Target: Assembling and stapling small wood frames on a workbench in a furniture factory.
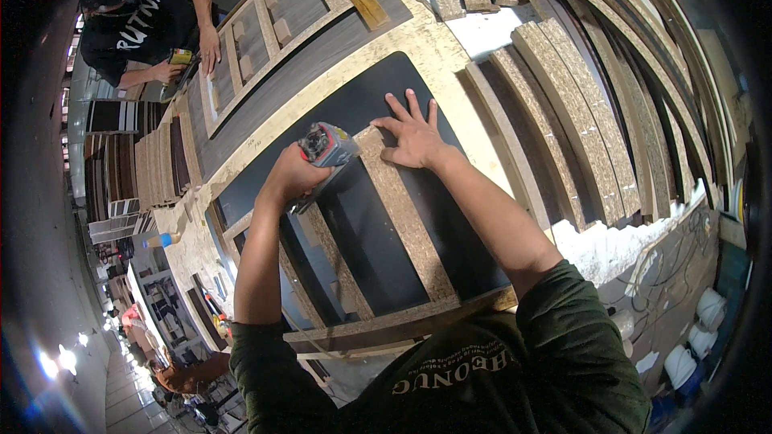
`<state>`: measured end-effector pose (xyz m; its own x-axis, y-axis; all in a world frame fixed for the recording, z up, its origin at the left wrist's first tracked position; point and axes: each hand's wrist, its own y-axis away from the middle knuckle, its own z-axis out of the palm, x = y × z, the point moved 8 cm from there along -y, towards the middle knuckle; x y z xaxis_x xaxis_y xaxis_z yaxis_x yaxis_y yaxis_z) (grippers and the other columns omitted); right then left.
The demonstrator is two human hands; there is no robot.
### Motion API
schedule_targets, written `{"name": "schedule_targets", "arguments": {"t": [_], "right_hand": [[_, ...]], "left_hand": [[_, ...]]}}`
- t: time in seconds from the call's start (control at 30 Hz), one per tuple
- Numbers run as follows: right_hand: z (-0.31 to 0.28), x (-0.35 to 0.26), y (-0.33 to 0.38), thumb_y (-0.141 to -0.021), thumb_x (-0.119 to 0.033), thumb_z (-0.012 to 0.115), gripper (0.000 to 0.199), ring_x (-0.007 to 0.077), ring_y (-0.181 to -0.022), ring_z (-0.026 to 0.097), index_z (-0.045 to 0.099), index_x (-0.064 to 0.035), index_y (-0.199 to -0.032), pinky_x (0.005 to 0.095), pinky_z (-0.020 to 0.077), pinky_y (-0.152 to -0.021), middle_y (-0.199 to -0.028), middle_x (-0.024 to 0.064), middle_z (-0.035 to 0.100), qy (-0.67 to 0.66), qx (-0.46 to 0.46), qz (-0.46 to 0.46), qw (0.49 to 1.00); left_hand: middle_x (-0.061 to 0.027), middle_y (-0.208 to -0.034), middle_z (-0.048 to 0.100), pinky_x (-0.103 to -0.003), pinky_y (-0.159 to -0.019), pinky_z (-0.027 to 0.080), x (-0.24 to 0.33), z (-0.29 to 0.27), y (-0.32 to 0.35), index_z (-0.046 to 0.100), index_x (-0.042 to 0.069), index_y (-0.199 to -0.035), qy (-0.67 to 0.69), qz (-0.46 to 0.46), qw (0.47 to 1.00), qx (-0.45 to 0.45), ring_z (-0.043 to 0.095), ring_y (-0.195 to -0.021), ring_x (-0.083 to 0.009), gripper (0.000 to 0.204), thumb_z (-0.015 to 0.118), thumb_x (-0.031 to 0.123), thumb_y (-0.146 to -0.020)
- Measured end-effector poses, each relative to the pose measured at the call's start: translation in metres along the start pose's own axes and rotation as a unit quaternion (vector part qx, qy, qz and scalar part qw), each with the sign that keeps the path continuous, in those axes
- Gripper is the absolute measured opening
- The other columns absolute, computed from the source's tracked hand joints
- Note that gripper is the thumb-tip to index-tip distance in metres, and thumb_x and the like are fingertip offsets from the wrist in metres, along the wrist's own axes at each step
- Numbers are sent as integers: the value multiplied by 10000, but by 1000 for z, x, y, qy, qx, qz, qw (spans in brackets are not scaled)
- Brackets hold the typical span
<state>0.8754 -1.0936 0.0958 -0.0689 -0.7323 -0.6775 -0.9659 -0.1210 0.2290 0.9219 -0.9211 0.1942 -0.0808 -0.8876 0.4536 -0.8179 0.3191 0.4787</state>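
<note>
Left hand (291, 177) closed in a full grip around grey power tool with red trim (326, 145), tool head set against upper end of particleboard strip (402, 213). Right hand (414, 138) open, fingers spread, palm pressed flat on same strip end and on dark panel (378, 96) just beside tool; nothing grasped. Strip laid lengthwise on dark panel, running from both hands down toward body, near centre of view. Further particleboard slats (338, 261) alongside strip on left, parallel, with dark gaps between. Pale chipboard frame (426, 36) bordering dark panel at upper side. Stacked chipboard boards (579, 120) on edge at right, well apart from hands. Second framed door panel (277, 20) at upper left, with another person's hand (210, 48) resting on its edge. Green sleeves covering both upper arms; forearms bare.
</note>
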Motion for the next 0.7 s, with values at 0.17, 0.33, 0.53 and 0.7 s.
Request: {"name": "schedule_targets", "arguments": {"t": [0.17, 0.33, 0.53, 0.7], "right_hand": [[1, 0, -1, -681, -430, 662, 678, 353, -1438, -32, 514, -273, -1324, 634, -58, -1092, -1560, 91, 127, 6, 3, -1, 1000], [0, -2, 0, -680, -429, 663, 681, 354, -1438, -26, 514, -270, -1324, 632, -57, -1093, -1558, 95, 133, -2, 1, -1, 1000], [-2, 0, 0, -683, -432, 661, 674, 353, -1438, -23, 515, -276, -1322, 631, -58, -1093, -1558, 93, 139, 4, 2, 1, 1000], [0, -4, 0, -688, -424, 662, 665, 347, -1439, -28, 516, -276, -1320, 628, -61, -1095, -1559, 89, 134, -7, -1, -1, 1000]], "left_hand": [[-143, -781, 673, -344, -657, 488, 11, 0, -4, 637, 0, -915, -43, 121, 992, 9, 610, -653, -266, 335, 723, 219, -676], [-183, -854, 671, -355, -739, 481, 1, 1, -4, 642, 2, -938, -50, 49, 998, -1, 631, -777, -328, 351, 717, 227, -679], [-180, -877, 675, -353, -759, 486, 22, 0, -1, 653, 16, -948, -54, 42, 998, -12, 643, -821, -334, 351, 718, 234, -681], [-169, -885, 678, -354, -762, 486, 6, 5, -2, 656, 26, -959, -54, -7, 998, -31, 647, -828, -329, 348, 719, 226, -681]]}}
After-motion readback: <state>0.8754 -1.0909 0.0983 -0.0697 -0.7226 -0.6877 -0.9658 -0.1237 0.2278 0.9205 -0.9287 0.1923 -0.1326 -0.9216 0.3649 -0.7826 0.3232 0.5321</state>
